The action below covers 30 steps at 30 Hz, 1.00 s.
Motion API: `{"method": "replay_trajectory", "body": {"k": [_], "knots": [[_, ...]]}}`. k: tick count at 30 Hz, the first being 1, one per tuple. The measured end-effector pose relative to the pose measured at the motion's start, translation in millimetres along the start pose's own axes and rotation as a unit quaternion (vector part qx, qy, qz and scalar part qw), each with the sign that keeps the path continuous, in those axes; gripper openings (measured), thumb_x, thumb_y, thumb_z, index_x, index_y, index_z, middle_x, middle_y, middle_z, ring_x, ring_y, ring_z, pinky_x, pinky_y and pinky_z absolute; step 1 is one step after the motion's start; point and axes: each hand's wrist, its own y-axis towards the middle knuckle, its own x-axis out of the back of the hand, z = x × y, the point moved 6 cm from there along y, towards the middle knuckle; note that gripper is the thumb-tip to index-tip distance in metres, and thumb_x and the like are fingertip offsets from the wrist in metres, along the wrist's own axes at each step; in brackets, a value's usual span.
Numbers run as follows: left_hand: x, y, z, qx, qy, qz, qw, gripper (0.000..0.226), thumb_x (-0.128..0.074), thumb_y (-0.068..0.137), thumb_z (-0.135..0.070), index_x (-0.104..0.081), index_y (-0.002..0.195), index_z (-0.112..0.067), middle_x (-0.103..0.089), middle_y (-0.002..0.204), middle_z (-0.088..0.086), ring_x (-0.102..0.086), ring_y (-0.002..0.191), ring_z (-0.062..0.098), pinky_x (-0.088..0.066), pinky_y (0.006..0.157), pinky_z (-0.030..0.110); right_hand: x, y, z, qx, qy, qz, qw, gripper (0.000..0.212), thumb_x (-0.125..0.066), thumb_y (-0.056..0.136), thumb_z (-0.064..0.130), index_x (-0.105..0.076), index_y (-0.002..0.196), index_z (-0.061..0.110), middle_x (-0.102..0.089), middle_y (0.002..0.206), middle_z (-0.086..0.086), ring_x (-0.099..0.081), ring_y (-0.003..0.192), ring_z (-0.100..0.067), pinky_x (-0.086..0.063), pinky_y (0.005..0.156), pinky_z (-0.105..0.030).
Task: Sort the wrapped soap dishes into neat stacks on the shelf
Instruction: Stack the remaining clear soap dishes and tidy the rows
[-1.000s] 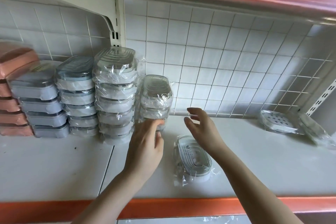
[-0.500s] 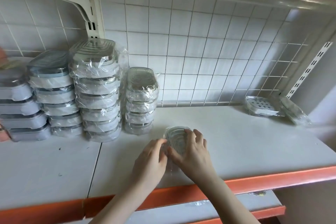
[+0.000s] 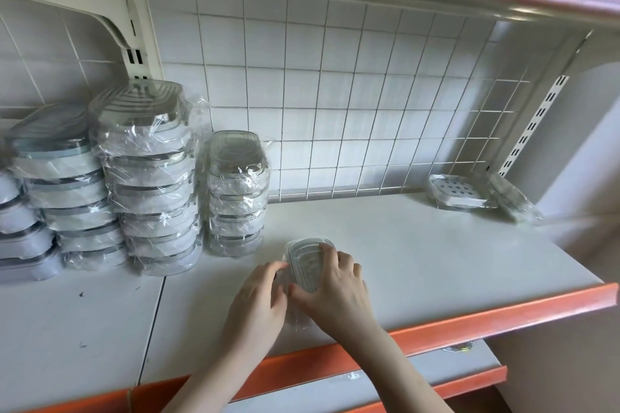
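The loose wrapped soap dish (image 3: 307,263) lies flat near the shelf (image 3: 436,261) front edge, just right of the short stack (image 3: 236,193). A second ago the hands hovered apart; now the left hand (image 3: 260,298) and right hand (image 3: 335,288) both grip it, probably ready to lift it onto that stack.

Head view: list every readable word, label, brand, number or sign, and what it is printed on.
None can be read.
Wrapped soap dish under both hands: clear film, no print visible.
Stacks of wrapped dishes: no labels showing.
Two loose dishes at the far right: no text visible.
Shelf edge: plain orange, no price tag or sign.
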Motion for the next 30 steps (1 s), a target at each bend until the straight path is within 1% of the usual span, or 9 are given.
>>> {"method": "replay_trajectory", "body": {"k": [7, 11, 14, 17, 20, 23, 25, 27, 30], "knots": [[-5.0, 6.0, 10.8, 0.016, -0.054, 0.005, 0.998, 0.032, -0.059, 0.084, -0.001, -0.061, 0.112, -0.016, -0.065, 0.106, -0.003, -0.063, 0.096, 0.016, -0.052, 0.086, 0.042, 3.6, 2.8, 5.0, -0.004, -0.026, 0.023, 0.999, 0.08, -0.057, 0.077, 0.061, -0.027, 0.137, 0.018, -0.041, 0.128, -0.01, -0.039, 0.12, -0.032, -0.037, 0.096, -0.039], [4.0, 12.3, 13.4, 0.032, -0.082, -0.015, 0.996, 0.024, -0.061, 0.086, -0.003, -0.06, 0.108, -0.013, -0.066, 0.104, 0.002, -0.064, 0.094, 0.018, -0.052, 0.086, 0.042, 8.0, 5.8, 4.5, 0.006, 0.042, 0.046, 0.998, 0.077, -0.065, 0.075, 0.051, -0.031, 0.136, 0.02, -0.042, 0.129, -0.008, -0.042, 0.122, -0.03, -0.039, 0.1, -0.039], [21.7, 19.5, 15.6, 0.061, -0.082, -0.035, 0.994, 0.024, -0.059, 0.089, -0.013, -0.058, 0.112, -0.005, -0.067, 0.103, 0.011, -0.064, 0.095, 0.024, -0.048, 0.083, 0.03, 17.1, 5.5, 11.5, 0.049, 0.13, 0.073, 0.988, 0.079, -0.068, 0.068, 0.047, -0.037, 0.135, 0.021, -0.046, 0.129, -0.004, -0.047, 0.12, -0.02, -0.039, 0.101, -0.03], [48.1, 23.0, 10.2, 0.083, -0.109, -0.032, 0.99, 0.029, -0.047, 0.092, -0.031, -0.058, 0.106, -0.008, -0.065, 0.1, 0.011, -0.061, 0.097, 0.022, -0.04, 0.077, 0.019, 30.4, 0.6, 24.5, 0.113, 0.17, 0.09, 0.975, 0.078, -0.07, 0.064, 0.048, -0.04, 0.133, 0.026, -0.049, 0.127, 0.004, -0.049, 0.113, -0.008, -0.039, 0.094, -0.018], [68.5, 23.7, 6.4, 0.157, -0.238, 0.005, 0.958, 0.043, -0.037, 0.086, -0.051, -0.06, 0.099, -0.017, -0.062, 0.097, 0.018, -0.063, 0.086, 0.031, -0.054, 0.062, 0.033, 40.1, -7.8, 35.8, 0.166, 0.19, 0.138, 0.958, 0.068, -0.077, 0.075, 0.029, -0.04, 0.132, 0.03, -0.051, 0.126, 0.008, -0.051, 0.111, -0.004, -0.039, 0.092, -0.016], [84.7, 18.5, -2.2, 0.214, -0.324, 0.048, 0.92, 0.049, -0.044, 0.076, -0.056, -0.063, 0.105, -0.021, -0.065, 0.092, 0.013, -0.062, 0.07, 0.022, -0.052, 0.052, 0.032, 46.1, -18.5, 47.1, 0.204, 0.177, 0.192, 0.944, 0.071, -0.076, 0.076, 0.023, -0.037, 0.133, 0.034, -0.051, 0.122, 0.013, -0.051, 0.109, 0.0, -0.042, 0.091, -0.015], [91.4, 14.4, -9.6, 0.203, -0.331, 0.1, 0.916, 0.048, -0.053, 0.073, -0.055, -0.063, 0.107, -0.022, -0.067, 0.093, 0.011, -0.064, 0.073, 0.02, -0.054, 0.055, 0.034, 47.9, -24.2, 54.7, 0.223, 0.175, 0.217, 0.934, 0.075, -0.075, 0.075, 0.017, -0.034, 0.134, 0.038, -0.051, 0.121, 0.015, -0.051, 0.11, 0.001, -0.044, 0.092, -0.016], [96.4, 10.5, -10.3, 0.195, -0.315, 0.132, 0.919, 0.042, -0.068, 0.073, -0.054, -0.065, 0.106, -0.028, -0.07, 0.1, 0.005, -0.067, 0.088, 0.022, -0.055, 0.066, 0.038, 46.4, -28.7, 61.2, 0.243, 0.17, 0.241, 0.924, 0.08, -0.075, 0.073, 0.013, -0.031, 0.134, 0.042, -0.051, 0.123, 0.015, -0.051, 0.113, -0.001, -0.045, 0.095, -0.021], [104.5, 7.3, -7.1, 0.178, -0.292, 0.124, 0.931, 0.044, -0.073, 0.059, -0.049, -0.069, 0.1, -0.035, -0.072, 0.096, 0.001, -0.065, 0.093, 0.019, -0.048, 0.074, 0.034, 42.0, -31.4, 69.5, 0.281, 0.146, 0.244, 0.917, 0.086, -0.076, 0.073, 0.014, -0.027, 0.14, 0.039, -0.046, 0.134, 0.016, -0.044, 0.123, 0.001, -0.039, 0.103, -0.02]]}}
